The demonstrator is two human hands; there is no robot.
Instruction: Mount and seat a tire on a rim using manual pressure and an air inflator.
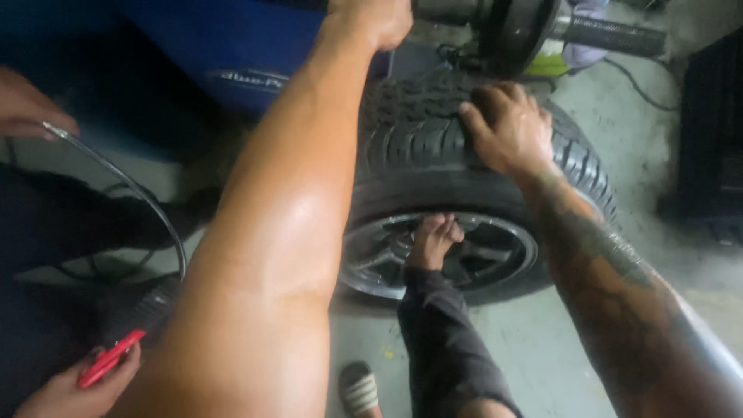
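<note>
Two bare hands work at a black rubber tyre on a silver spoked alloy wheel [433,155], which stands upright on the grey concrete floor [534,340] beside a blue machine [232,46]; the right hand [507,124] lies spread flat on the tread; the left hand [375,19] reaches up to the machine's metal shaft [611,35], its grip impossible to tell; a bystander's hand [70,387] at the lower left holds a red tool [108,358].
</note>
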